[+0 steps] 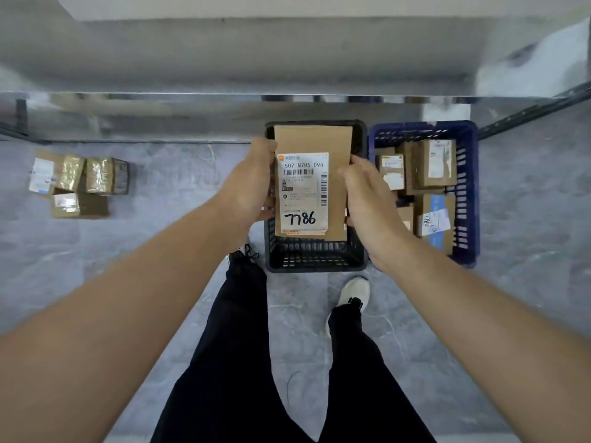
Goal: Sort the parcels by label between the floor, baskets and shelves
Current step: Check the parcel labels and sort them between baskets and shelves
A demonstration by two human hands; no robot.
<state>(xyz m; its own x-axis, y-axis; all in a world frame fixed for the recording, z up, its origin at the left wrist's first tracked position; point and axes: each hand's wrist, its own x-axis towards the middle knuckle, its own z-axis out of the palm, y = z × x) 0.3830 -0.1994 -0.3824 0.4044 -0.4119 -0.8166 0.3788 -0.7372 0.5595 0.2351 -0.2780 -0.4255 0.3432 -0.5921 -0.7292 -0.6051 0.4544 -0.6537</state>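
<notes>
A flat brown parcel (311,183) is held between both hands, above the black basket (315,254). The left hand (252,182) is closed on the parcel's left edge; the right hand (364,195) is curled round its right edge, fingers bent against the cardboard. A white label (303,193) faces up, printed "507 N705 094", with "7786" handwritten in black marker near its lower end.

The black basket is seen on the grey floor (160,251); its interior is mostly hidden by the parcel (contents cannot be told). Just to its right, touching or nearly so, a blue basket (468,193) is noted, filled with several labelled cardboard parcels (435,164).

Well to the left, a small cluster of parcels (80,183) lies on the floor, some wrapped in shiny tape.

Metal shelving (224,75) runs across the top of the view, blurred. Dark trousers and a white shoe (355,290) are seen below.
</notes>
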